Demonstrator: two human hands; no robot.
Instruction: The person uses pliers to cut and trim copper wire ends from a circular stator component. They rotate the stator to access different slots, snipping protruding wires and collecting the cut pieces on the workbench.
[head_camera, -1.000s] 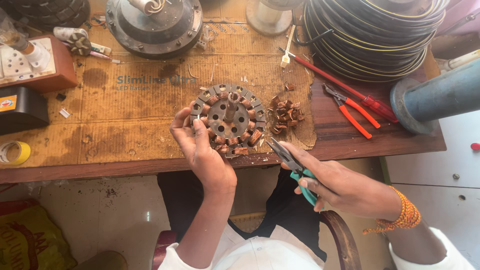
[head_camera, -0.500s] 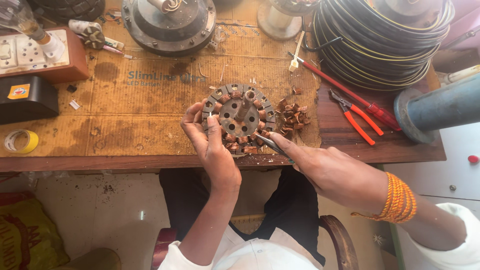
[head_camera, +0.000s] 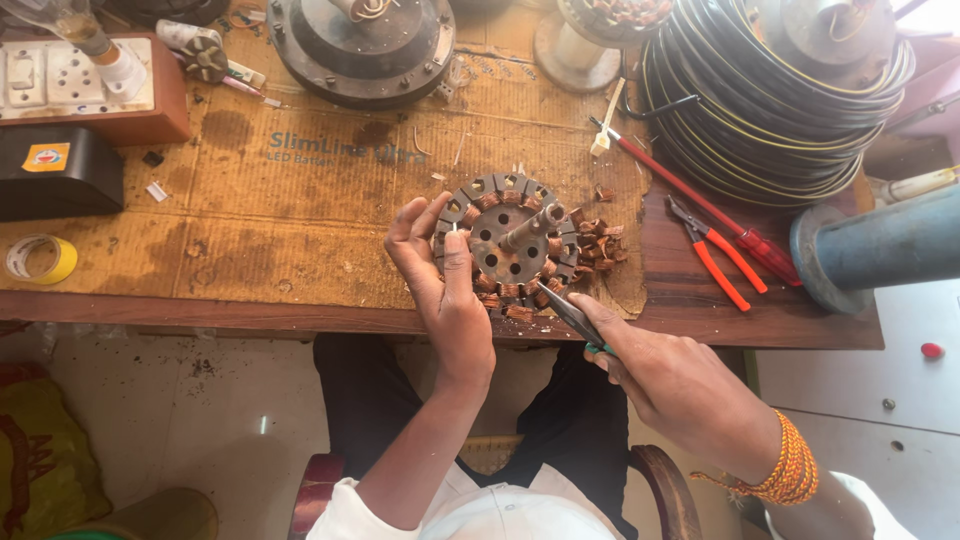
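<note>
Here the left hand (head_camera: 447, 290) grips the round motor core (head_camera: 508, 243) at the tabletop's (head_camera: 300, 230) near edge, flat, its shaft pointing up toward the camera. The right hand (head_camera: 672, 380) is closed around pliers (head_camera: 566, 310), tips angled up-left into the copper windings. A slip could jab the thumb or push the core off the edge.

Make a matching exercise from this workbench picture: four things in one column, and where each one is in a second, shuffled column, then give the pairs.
Things
1. round motor stator
2. roll of yellow tape
3. orange-handled pliers
4. coil of black cable

Places
A. far right corner of the bench
B. lying free right of the cardboard mat
C. left edge of the bench
D. held by the left hand at the near edge

Pairs: 1-D, 2-C, 3-B, 4-A
</note>
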